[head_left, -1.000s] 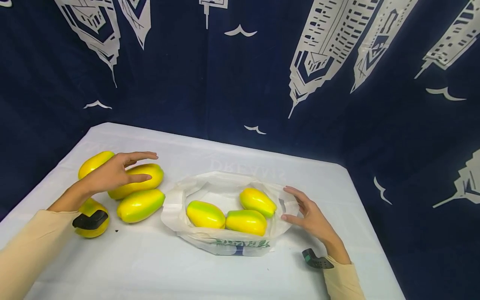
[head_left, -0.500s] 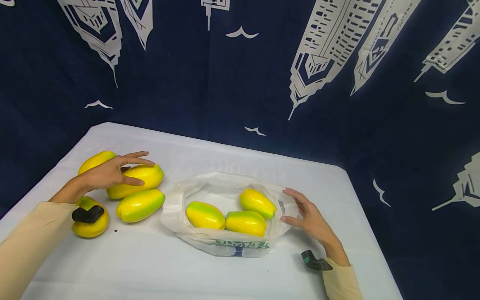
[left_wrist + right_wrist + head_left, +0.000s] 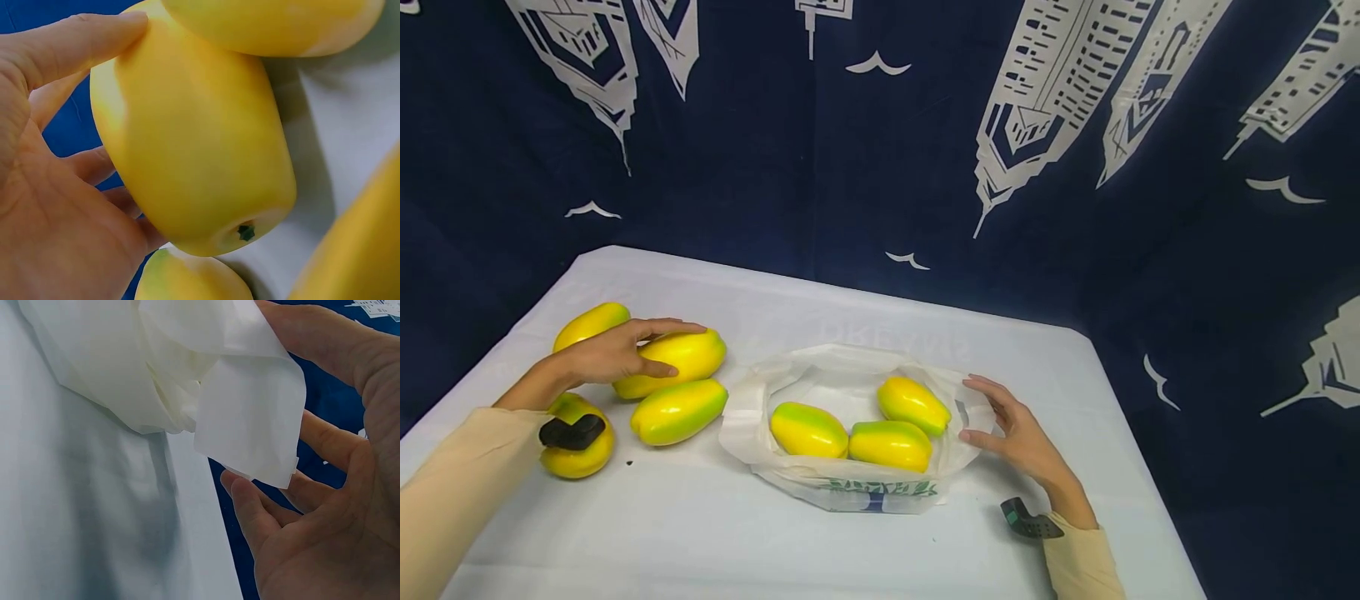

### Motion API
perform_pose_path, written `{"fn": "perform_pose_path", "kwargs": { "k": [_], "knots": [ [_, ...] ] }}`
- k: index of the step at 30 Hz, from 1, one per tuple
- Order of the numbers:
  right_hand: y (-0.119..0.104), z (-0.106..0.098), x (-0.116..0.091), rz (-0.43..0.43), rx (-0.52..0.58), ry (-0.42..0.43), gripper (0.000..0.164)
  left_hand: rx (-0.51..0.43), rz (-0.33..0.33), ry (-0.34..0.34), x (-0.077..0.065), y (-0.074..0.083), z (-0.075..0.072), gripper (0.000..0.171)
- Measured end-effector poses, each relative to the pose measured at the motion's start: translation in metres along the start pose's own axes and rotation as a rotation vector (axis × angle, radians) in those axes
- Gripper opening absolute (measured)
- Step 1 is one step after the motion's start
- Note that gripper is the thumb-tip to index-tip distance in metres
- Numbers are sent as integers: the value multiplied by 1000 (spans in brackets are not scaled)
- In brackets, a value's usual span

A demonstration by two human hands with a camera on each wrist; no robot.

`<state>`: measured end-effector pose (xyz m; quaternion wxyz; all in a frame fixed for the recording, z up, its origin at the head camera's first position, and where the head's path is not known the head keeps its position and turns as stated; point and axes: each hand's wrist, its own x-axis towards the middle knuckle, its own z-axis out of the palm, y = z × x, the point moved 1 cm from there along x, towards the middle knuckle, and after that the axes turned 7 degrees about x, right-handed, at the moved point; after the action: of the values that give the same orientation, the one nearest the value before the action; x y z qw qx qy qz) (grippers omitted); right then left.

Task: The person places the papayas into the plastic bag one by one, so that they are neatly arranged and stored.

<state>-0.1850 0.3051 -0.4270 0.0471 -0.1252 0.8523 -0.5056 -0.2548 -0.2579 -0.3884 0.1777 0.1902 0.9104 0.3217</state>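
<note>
In the head view my left hand lies over a yellow papaya in the group on the left. The left wrist view shows the thumb on one side of this papaya and the fingers curved round the other. My right hand is at the right side of a white plastic bag, thumb and fingers spread apart at its rim. From the right wrist, a loose flap of the bag covers part of those fingers. Inside the bag lie three yellow-green papayas.
Beside the held fruit are other papayas: one behind, one in front close to the bag, and one under the left wrist. A white cloth covers the table. A dark blue printed curtain hangs behind.
My left hand has come down from above the papaya, and its fingers and thumb have closed onto the fruit. The right hand and the bag stay in place.
</note>
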Motion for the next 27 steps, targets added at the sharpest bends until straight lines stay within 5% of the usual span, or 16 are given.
{"fn": "perform_pose_path", "kwargs": {
  "k": [16,22,27],
  "knots": [
    [-3,-2,0,-28,-3,-9,74,45,70,63,-5,8,2,59],
    [-3,-3,-1,-24,-1,-9,73,47,51,90,-4,20,-3,59],
    [-3,-3,0,-19,-11,-7,74,39,110,109,-2,35,-5,58]
  ]
}}
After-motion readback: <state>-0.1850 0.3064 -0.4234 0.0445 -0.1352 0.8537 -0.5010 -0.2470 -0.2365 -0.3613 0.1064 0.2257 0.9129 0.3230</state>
